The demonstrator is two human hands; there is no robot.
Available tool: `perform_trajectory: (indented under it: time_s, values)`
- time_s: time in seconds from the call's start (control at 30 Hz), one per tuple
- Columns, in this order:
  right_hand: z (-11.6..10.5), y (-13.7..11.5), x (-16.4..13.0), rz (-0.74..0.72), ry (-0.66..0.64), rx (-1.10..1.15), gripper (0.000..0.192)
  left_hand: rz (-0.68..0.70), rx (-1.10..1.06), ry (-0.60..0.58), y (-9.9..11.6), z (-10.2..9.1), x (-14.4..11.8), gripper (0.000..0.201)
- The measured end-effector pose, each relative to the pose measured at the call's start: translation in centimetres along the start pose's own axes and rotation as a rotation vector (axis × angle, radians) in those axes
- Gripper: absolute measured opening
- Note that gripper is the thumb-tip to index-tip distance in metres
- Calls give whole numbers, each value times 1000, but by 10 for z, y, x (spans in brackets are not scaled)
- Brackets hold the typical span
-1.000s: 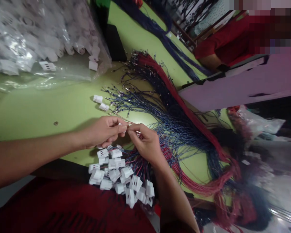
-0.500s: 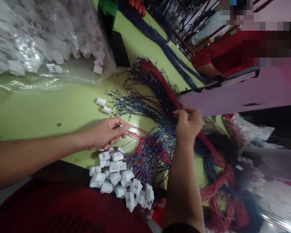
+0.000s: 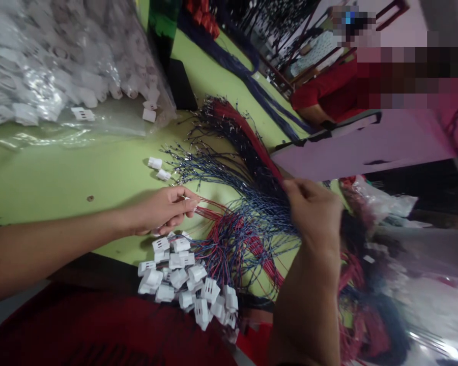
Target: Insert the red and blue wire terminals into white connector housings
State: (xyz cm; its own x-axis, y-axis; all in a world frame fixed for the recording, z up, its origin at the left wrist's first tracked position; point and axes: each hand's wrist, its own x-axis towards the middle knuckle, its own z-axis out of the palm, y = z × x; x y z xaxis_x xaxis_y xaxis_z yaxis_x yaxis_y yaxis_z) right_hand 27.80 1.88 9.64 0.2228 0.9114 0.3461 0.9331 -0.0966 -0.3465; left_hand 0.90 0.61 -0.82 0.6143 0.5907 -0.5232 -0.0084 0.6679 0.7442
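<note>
My left hand (image 3: pixel 167 209) is closed, its thumb and fingers pinching a white plastic connector (image 3: pixel 195 205) mostly hidden by the fingertips. Red wires (image 3: pixel 210 213) run from it to the right. Below that hand lies a pile of white connectors (image 3: pixel 179 278) with red and blue wires attached. My right hand (image 3: pixel 316 211) is closed at the end of a long bundle of red wires (image 3: pixel 262 153); its fingertips are partly hidden. Beside that bundle, blue wires (image 3: pixel 213 166) fan out with metal terminals at their tips. Two loose white connectors (image 3: pixel 154 163) sit left of those tips.
A clear plastic bag (image 3: pixel 110 119) full of white connectors fills the far left of the green table (image 3: pixel 41 178). Dark blue wire bundles (image 3: pixel 248 76) lie at the back. A pink panel (image 3: pixel 351 152) and plastic bags (image 3: pixel 385 201) are at right. A person in red sleeves (image 3: pixel 324 96) sits beyond.
My right hand has moved right and slightly down along the wires. My left hand keeps its hold on the connector. The whole view has shifted slightly.
</note>
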Motion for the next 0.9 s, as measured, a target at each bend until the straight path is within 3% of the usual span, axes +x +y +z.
perform_trajectory:
  time_s: [0.13, 0.23, 0.33, 0.43, 0.53, 0.67, 0.77, 0.9]
  values:
    - [-32, -11, -5, 90, 367, 643, 25, -23, 0, -2, 2, 1, -1, 8]
    - [-50, -36, -17, 5, 449, 788, 22, 3, 19, -11, 1, 2, -1, 9]
    - [-55, -63, -26, -13, 266, 682, 11, 43, 98, -18, 0, 2, -2, 15]
    - [-49, -90, -25, -89, -65, 639, 16, 89, 202, -36, 0, 2, -4, 19]
    - [-30, -121, -19, -226, -385, 666, 15, 101, 246, -32, 0, 1, -4, 20]
    - [7, -149, -21, -314, -662, 789, 5, 111, 249, -25, -1, 1, -4, 20]
    - [35, -138, -32, -242, -745, 826, 4, 126, 226, -51, -1, 1, -4, 21]
    - [62, -88, -51, 16, -665, 778, 14, 64, 142, -50, 2, 1, -4, 16]
